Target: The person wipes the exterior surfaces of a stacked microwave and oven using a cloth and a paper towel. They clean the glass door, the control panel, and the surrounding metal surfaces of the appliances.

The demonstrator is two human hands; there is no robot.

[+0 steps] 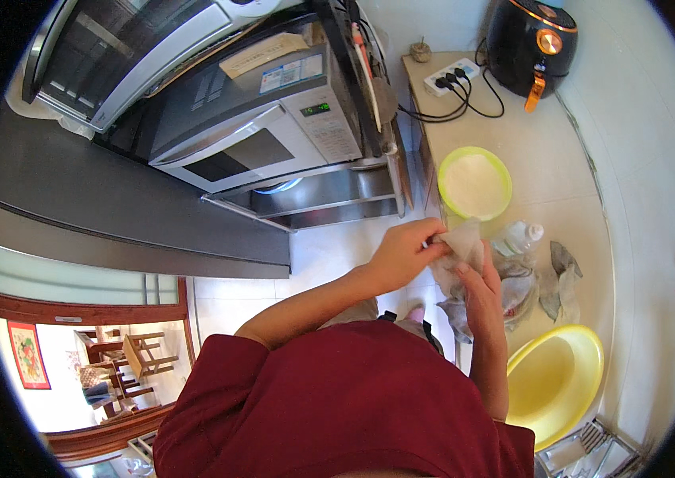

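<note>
A thin, crumpled, whitish cloth (464,240) is held between my two hands above the front edge of the counter. My left hand (403,254) pinches its left side with thumb and fingers. From the right, my right hand (483,293) grips the cloth, thumb on top. Just beyond it stands a yellow-green bowl (473,150) with pale, flat contents that look like powder. A clear plastic bottle (516,238) with a white cap lies beside my right hand. Next to that is a bundle of greyish cloth (519,287), partly hidden by the hand.
A yellow basin (543,379) sits right of my right forearm, and a grey rag (563,278) lies near the wall. Farther back are a power strip (451,76) with plugged cords and a black air fryer (531,51). A microwave oven (253,143) stands on a metal rack at left.
</note>
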